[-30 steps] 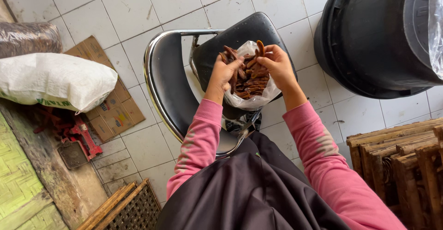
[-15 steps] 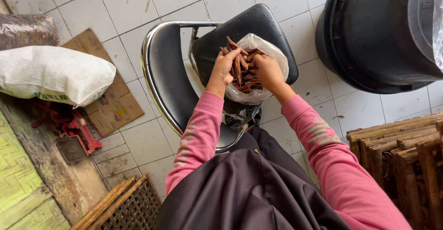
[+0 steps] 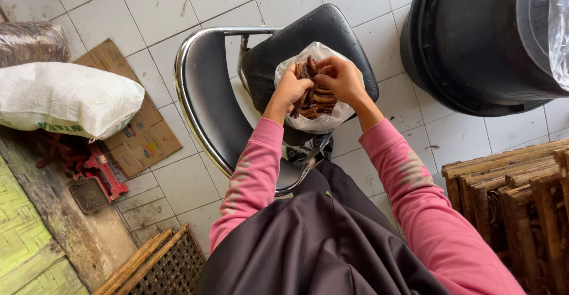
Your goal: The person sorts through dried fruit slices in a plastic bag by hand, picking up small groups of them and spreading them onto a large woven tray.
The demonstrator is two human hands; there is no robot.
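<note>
While both hands are closed around it, a clear plastic bag (image 3: 317, 120) of brown sticks (image 3: 314, 96) is gripped at its mouth by the left hand (image 3: 290, 90) and right hand (image 3: 341, 79), above a black chair (image 3: 207, 99) at upper centre

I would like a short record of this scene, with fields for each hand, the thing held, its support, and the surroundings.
left hand: left hand grips the near-left edge of the clear plastic bag
right hand: right hand on top of the brown sticks, fingers curled over them
contents: bundle of brown sticks inside the bag
support: bag rests on the black chair with chrome frame
floor: white tiles
left side: white sack, flattened cardboard, red tool
right side: black bin, wooden crates
</note>
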